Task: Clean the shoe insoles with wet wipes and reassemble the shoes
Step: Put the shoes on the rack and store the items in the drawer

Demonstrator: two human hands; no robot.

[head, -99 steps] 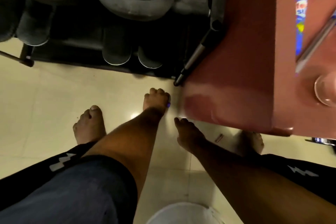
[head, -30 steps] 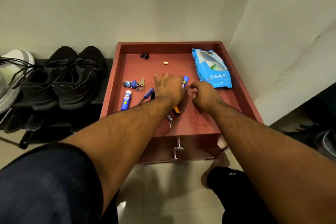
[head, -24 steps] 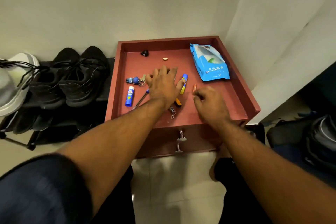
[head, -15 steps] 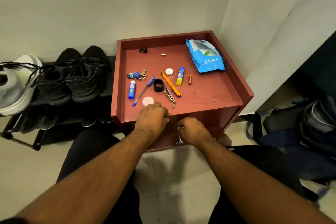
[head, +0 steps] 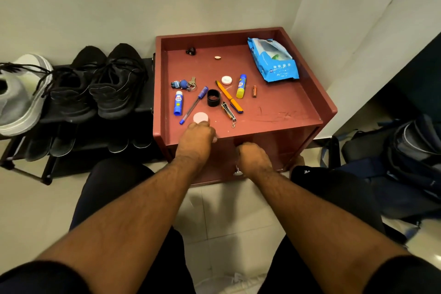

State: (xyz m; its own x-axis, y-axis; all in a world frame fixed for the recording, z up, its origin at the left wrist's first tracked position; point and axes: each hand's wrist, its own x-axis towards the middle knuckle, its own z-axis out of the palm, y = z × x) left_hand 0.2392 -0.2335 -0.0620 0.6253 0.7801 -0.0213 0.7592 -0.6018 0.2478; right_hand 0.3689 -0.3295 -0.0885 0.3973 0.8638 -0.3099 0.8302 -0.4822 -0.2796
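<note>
- Corner alcove, pale walls, tiled floor; red counter [head: 281, 117] with raised rim.
- Wet wipes pack [head: 273, 59]: blue, back right of counter.
- Black shoes [head: 95, 83]: on rack just left of counter.
- Left hand [head: 195, 137]: curled over counter's front edge, beside pink disc [head: 200, 117].
- Right hand [head: 253, 157]: curled at drawer front; grasp cannot be told.

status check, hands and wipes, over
Left hand curled at the cabinet front edge, right hand curled by the drawer knob; grip hidden. Wet wipes pack untouched at back right. Black shoes on rack, insoles not out.
</note>
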